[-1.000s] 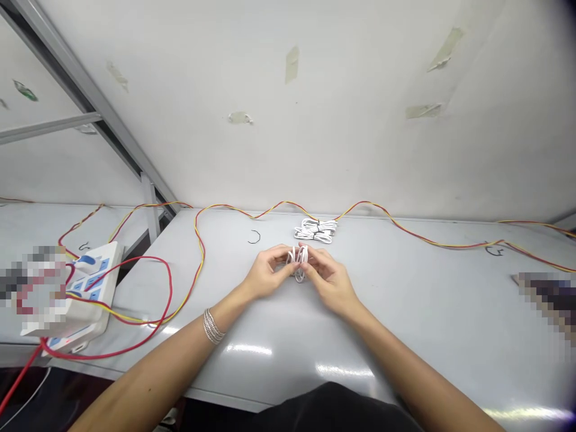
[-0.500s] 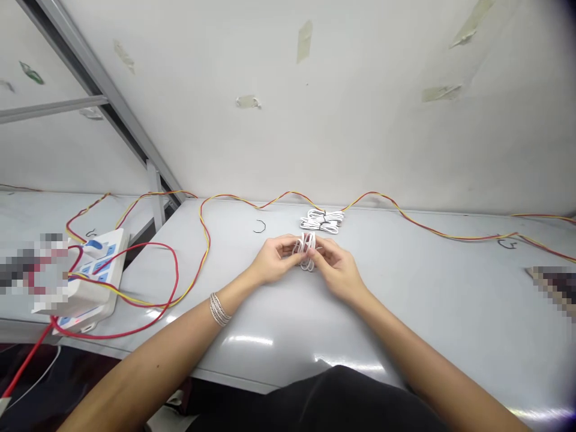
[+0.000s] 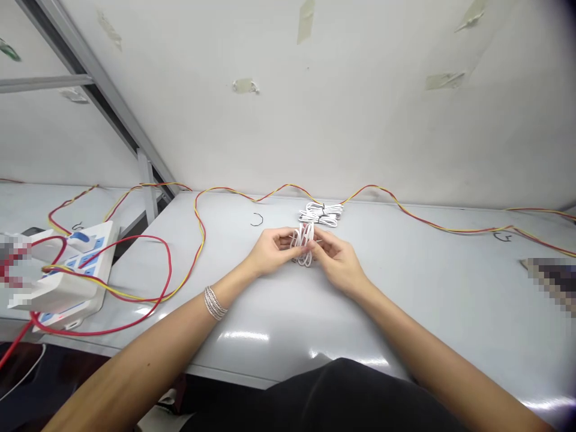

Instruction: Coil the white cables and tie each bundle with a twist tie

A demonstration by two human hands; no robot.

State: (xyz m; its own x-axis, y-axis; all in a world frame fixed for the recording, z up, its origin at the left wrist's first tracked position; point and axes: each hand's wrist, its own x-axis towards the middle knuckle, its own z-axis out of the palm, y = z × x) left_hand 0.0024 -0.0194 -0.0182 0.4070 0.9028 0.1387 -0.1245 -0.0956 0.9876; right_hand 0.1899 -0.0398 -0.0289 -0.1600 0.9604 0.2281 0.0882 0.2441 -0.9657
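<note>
Both of my hands meet over the middle of the grey table (image 3: 405,300). My left hand (image 3: 270,252) pinches a small coil of white cable (image 3: 303,243) from the left. My right hand (image 3: 335,261) grips the same coil from the right, fingers closed around its middle. The coil's loops stand upright between my fingertips and hang down toward the table. A second white cable bundle (image 3: 320,214), tied with a dark tie, lies on the table just behind my hands. A silver bracelet (image 3: 212,303) sits on my left wrist.
A twisted red and yellow wire (image 3: 405,210) runs along the table's back edge by the white wall. A white power strip (image 3: 67,276) with red wires lies at the left. Small black wire ties (image 3: 256,220) lie on the table. A metal frame (image 3: 112,102) slants at the upper left.
My hands stay together on the white coil, with fingers shifting slightly around it. The view has tilted a little, so everything sits slightly higher in the picture.
</note>
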